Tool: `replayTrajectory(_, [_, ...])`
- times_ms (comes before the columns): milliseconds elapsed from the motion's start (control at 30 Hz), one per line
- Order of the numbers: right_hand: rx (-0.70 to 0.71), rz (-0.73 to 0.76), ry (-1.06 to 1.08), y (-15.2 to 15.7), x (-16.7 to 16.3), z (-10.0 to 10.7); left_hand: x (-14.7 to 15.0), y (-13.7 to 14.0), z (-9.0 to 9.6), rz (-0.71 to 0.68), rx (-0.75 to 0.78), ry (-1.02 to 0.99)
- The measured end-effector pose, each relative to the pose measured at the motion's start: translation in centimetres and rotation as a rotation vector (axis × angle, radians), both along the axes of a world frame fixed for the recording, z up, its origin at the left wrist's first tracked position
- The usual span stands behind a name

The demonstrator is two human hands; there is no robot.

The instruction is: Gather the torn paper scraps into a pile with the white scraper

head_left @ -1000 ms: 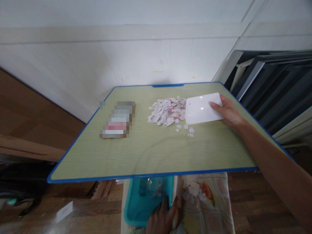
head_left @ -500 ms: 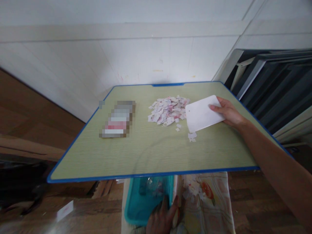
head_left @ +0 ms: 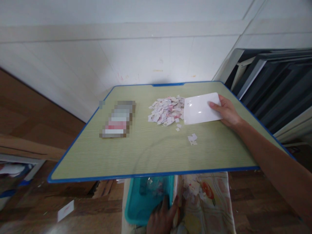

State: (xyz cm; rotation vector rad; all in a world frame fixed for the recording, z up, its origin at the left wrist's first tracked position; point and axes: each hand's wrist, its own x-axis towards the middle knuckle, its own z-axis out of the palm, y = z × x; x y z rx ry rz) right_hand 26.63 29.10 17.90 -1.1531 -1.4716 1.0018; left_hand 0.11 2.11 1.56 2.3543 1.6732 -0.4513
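White scraper (head_left: 198, 109) juts leftward from right fingers (head_left: 214, 106) pinching its edge; left fingers' (head_left: 165, 203) hold unclear.

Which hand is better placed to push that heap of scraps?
Probably the right hand: it holds a flat white sheet at the heap. The left hand is away, by the teal basin.

Tabletop (head_left: 117, 159) before me: pale green, finely streaked, blue rim. Scrap pile (head_left: 164, 112) past middle, mostly white, some pink. Few loose scraps (head_left: 192, 138) nearer me, toward right. On my left, pixelated item (head_left: 118, 119), well apart from pile.
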Motion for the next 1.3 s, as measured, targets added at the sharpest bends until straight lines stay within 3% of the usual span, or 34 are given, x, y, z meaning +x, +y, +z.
replayTrajectory(167, [-0.007, 0.004, 0.007, 0.1, 0.2, 0.0, -0.1, -0.1, -0.4, -0.009, 0.007, -0.013])
replayTrajectory(400, [-0.208, 0.143, 0.060, -0.3, 0.7, 0.5, -0.1, -0.2, -0.4, -0.023, 0.091, 0.004])
replayTrajectory(600, [-0.295, 0.291, 0.028, -0.7, 0.6, 0.9, -0.2, -0.2, -0.4, -0.028, 0.122, -0.023])
replayTrajectory(1033, [-0.395, 0.611, -0.019, -2.6, -1.2, 2.0, -0.1, 0.0, 0.0, -0.013, 0.013, 0.034])
replayTrajectory(1300, [-0.446, 0.632, 0.048, -2.8, -1.3, 1.6, -0.1, 0.0, 0.0, 0.004, -0.030, 0.042])
